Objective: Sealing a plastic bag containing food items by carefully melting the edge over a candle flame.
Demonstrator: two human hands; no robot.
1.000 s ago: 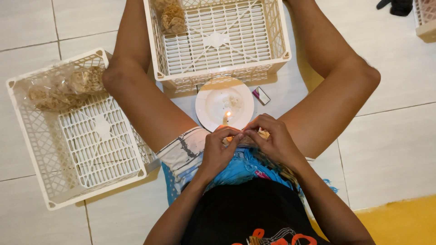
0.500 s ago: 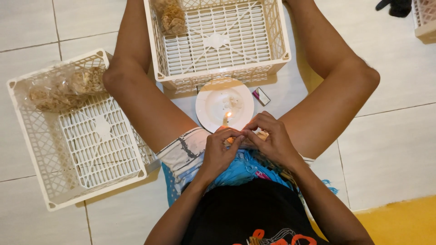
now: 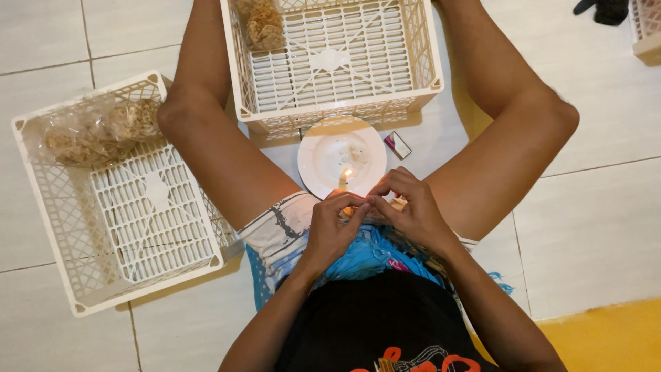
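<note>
head view, left hand (image 3: 334,231), right hand (image 3: 410,210) hiding pinched item

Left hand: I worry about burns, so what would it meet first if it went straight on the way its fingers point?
Probably the right hand, which the left hand already meets at the fingertips; the lit candle stands just beyond.

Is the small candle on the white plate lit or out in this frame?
Lit. A small orange flame shows atop the small candle standing on the round white plate, just beyond the fingers of the left hand and right hand.
</note>
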